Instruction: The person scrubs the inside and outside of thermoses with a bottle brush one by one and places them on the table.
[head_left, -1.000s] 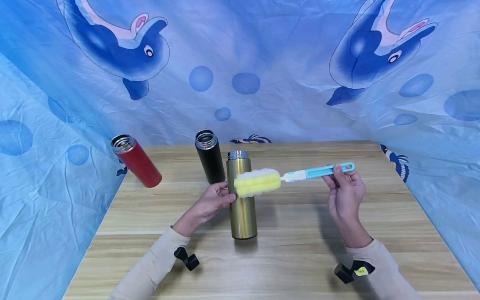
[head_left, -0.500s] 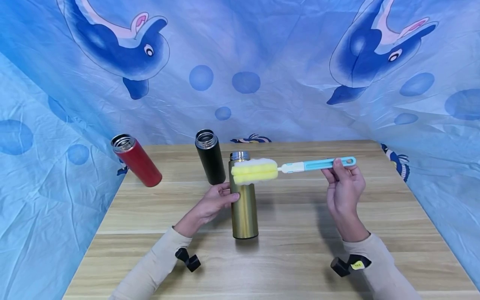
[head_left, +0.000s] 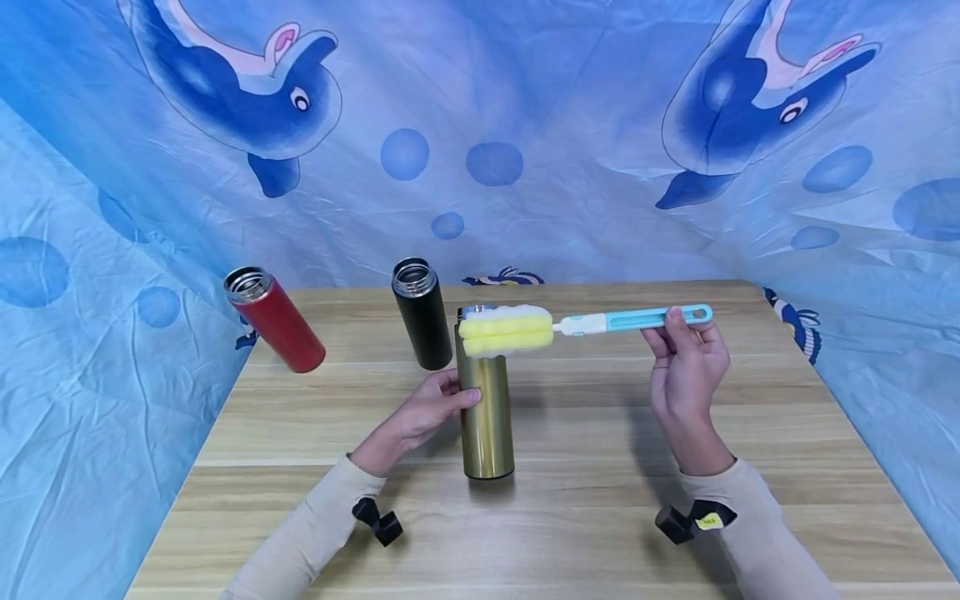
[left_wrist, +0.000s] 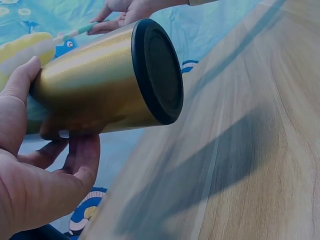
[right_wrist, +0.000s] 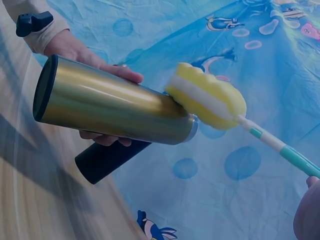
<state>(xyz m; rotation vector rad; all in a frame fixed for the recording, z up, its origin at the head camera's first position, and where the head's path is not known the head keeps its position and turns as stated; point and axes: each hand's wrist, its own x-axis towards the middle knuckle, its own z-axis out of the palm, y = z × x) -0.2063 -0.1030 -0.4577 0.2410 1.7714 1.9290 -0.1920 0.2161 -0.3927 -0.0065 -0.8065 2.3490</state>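
Head view: we see L hand [head_left: 426,412] w/ fingers clamped on gold bottle [head_left: 487,429], R hand [head_left: 688,375] pinching brush handle [head_left: 633,319] at bottle's 2 o'clock, prob. to leave sponge [head_left: 507,332] free.

Bright and fairly even in the head view, crisp almost throughout, with a pale sheen on the lower middle of the tabletop [head_left: 577,542]. Streaked with a soft highlight down the bottle [head_left: 487,425] and darkened just beneath it. Shaded faintly, too, beside the right hand [head_left: 688,375]. Noticeably dimmer and bluer in both wrist views, with flatter contrast. Crossed in the left wrist view by broad, soft-edged shadows on the tabletop; softened at the brush [left_wrist: 27,52] and the cloth [left_wrist: 205,27] behind. Glossy along the bottle in the right wrist view, but dull and indistinct at the lower right corner.
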